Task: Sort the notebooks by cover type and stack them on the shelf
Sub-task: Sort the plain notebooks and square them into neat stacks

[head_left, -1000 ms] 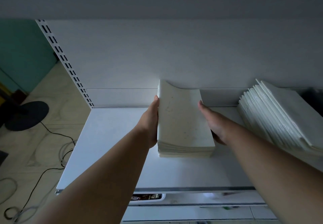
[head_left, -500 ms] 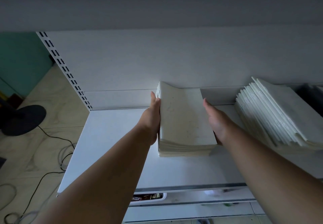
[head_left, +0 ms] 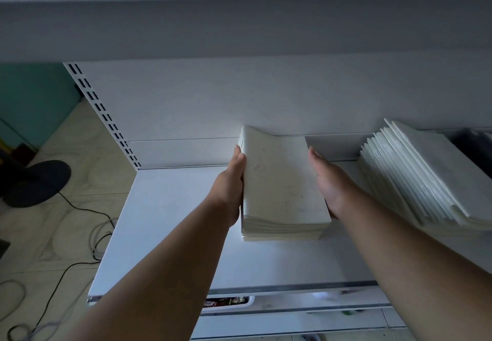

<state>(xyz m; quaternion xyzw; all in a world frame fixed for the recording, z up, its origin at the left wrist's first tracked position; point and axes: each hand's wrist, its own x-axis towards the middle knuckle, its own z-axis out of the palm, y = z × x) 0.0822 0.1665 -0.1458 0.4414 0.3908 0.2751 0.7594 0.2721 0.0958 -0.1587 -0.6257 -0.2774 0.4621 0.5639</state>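
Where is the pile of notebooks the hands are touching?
The notebook pile lies mid-shelf, between the left hand and right hand.

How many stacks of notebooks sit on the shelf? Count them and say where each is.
2. One flat stack lies mid-shelf between the left hand and the right hand. A second, slanted stack lies at the right; the frame edge there may hide more.

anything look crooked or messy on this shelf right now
Yes: the pale notebook pile on the right is slumped and fanned out, edges stepped. The neat stack of white notebooks between the left hand and right hand has its far-left corner curled up.
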